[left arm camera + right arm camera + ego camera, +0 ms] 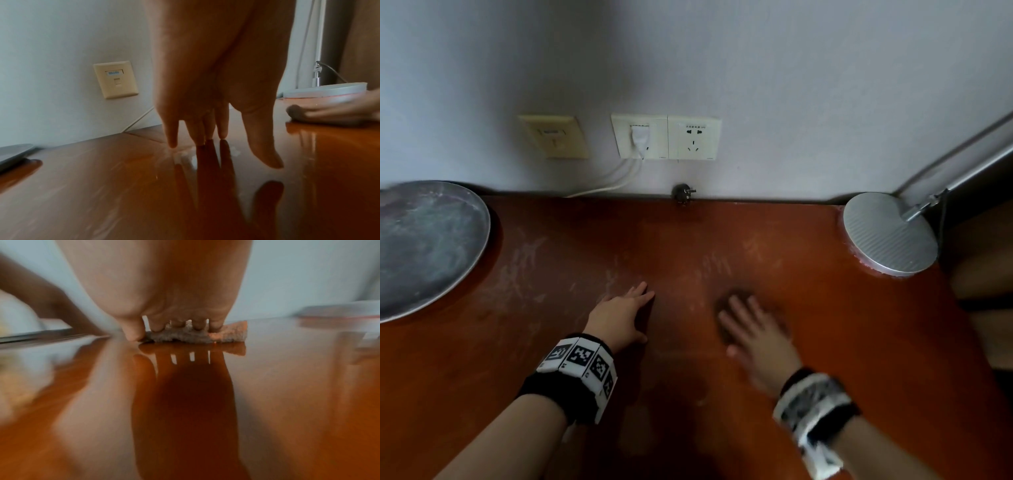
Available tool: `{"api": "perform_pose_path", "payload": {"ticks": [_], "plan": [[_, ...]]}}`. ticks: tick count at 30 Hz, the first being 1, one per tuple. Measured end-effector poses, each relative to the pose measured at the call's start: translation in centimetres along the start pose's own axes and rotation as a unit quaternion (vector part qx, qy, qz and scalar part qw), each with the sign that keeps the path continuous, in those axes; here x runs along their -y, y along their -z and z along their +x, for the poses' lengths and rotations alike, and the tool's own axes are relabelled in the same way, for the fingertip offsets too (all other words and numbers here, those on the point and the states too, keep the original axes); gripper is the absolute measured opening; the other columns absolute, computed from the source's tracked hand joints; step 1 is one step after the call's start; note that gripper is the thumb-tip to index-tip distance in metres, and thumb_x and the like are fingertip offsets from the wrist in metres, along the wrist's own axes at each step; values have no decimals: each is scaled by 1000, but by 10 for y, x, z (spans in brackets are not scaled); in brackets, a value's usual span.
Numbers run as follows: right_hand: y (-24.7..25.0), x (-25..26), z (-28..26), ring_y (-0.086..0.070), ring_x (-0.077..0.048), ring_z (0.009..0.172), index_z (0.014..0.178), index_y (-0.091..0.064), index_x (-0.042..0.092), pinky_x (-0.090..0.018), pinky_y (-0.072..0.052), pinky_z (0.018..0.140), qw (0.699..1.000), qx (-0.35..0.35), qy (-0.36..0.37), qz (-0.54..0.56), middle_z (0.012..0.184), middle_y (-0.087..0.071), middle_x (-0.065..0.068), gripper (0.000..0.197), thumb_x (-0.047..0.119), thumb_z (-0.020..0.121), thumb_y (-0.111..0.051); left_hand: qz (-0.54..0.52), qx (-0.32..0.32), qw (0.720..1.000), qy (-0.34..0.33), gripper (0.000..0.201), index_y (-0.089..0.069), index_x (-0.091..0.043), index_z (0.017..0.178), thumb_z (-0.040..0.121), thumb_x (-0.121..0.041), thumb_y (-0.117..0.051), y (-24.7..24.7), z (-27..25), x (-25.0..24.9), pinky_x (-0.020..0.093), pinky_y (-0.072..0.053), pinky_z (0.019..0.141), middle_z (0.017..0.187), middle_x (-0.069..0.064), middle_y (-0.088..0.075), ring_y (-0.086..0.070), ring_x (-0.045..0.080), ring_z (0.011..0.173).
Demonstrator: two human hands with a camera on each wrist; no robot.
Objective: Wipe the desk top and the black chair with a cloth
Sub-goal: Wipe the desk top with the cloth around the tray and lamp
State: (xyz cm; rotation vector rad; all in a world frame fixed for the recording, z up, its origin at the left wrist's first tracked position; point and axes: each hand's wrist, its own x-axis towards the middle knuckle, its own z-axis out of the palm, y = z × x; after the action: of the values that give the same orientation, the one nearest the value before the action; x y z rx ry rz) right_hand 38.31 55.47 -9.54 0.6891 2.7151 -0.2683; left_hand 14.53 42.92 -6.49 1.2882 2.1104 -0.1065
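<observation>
Pressing flat, straight fingers on the cloth (726, 310), the right hand (756, 334) wipes the desk (842, 325); left hand (619, 317) rests open. A wide stroke could knock the lamp base (890, 233).

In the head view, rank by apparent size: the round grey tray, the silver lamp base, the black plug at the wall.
1. Round grey tray, partly cropped
2. Round silver ribbed lamp base
3. Small black plug

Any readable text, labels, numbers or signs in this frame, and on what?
None can be read.
Wall socket: a small printed line along its top, too small.
Cream wall plate: blue label, blurred.
Left wristband: black-and-white square code marks, no words.
</observation>
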Motion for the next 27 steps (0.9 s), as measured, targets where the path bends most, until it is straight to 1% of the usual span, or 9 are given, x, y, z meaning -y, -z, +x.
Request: {"api": "perform_pose_path", "payload": {"ticks": [3, 7, 13, 17, 19, 21, 22, 25, 27], "plan": [[24, -76, 37, 8, -26, 145, 149, -2, 38, -52, -16, 114, 978, 30, -199, 46, 156, 16, 6, 55, 48, 99, -24, 11, 6, 1000, -4, 93, -10, -29, 151, 81, -31, -71, -6, -4, 7, 36, -15, 118, 159, -8, 5, -5, 9, 146], [39, -87, 73, 12, -34, 143, 151, -3, 32, -52, -9, 115, 955, 60, -268, 115, 157, 16, 2, 58, 47, 99, -27, 45, -3, 999, 23, 100, 0, -31, 151, 80, -42, -69, -9, -8, 17, 44, 0, 118, 158, -4, 14, 9, 13, 146], [19, 53, 70, 9, -43, 141, 150, -14, 25, -63, -12, 111, 1000, 9, -5, 25, 154, 14, -3, 59, 45, 96, -27, 25, -2, 999, 40, 104, 5, -30, 151, 80, -39, -70, 3, -2, 26, 48, 1, 117, 159, -3, 10, 6, 14, 146], [2, 125, 54, 29, -30, 136, 150, -8, 28, -50, 15, 109, 986, 70, 153, 11, 156, 16, 5, 58, 43, 98, -28, 26, 7, 999, 39, 94, 6, -29, 151, 87, -31, -63, 10, 0, 25, 47, 0, 117, 159, -1, 8, 3, 15, 146], [3, 114, 62, 2, -29, 144, 147, -25, 33, -49, -6, 113, 982, 39, 185, -3, 158, -8, 6, 52, 38, 96, -32, 26, 14, 999, 38, 88, 5, -26, 151, 89, -28, -59, 15, -2, 23, 47, -1, 116, 159, 0, 8, 4, 15, 146], [18, 83, 73, -42, -30, 132, 131, -52, 36, -50, -44, 97, 994, 68, 76, 26, 145, -43, 4, 51, 39, 84, -33, 13, -1, 1000, 26, 84, 3, -23, 152, 91, -22, -56, 20, -2, 19, 43, -2, 117, 159, 1, 7, 4, 15, 146], [25, 60, 81, -47, -31, 128, 129, -55, 35, -51, -50, 90, 998, 42, 20, 45, 143, -46, 3, 50, 39, 84, -34, 3, -17, 1000, 16, 83, 2, -22, 152, 91, -19, -55, 22, 0, 16, 41, -2, 118, 159, 0, 7, 4, 14, 146], [42, -16, 109, -4, -28, 145, 148, -17, 36, -53, -23, 112, 991, 12, -119, 61, 158, 0, 7, 50, 36, 100, -31, -30, -55, 998, -21, 77, -2, -20, 152, 94, -16, -52, 25, 13, -4, 32, -2, 118, 159, -2, 5, 4, 12, 146], [51, -53, 120, 9, -25, 145, 148, -5, 39, -53, -13, 115, 980, 37, -175, 91, 157, 13, 9, 53, 36, 101, -29, -44, -62, 996, -48, 73, -2, -20, 152, 96, -16, -49, 28, 24, -25, 29, -2, 117, 159, -3, 6, 5, 11, 146]]}}
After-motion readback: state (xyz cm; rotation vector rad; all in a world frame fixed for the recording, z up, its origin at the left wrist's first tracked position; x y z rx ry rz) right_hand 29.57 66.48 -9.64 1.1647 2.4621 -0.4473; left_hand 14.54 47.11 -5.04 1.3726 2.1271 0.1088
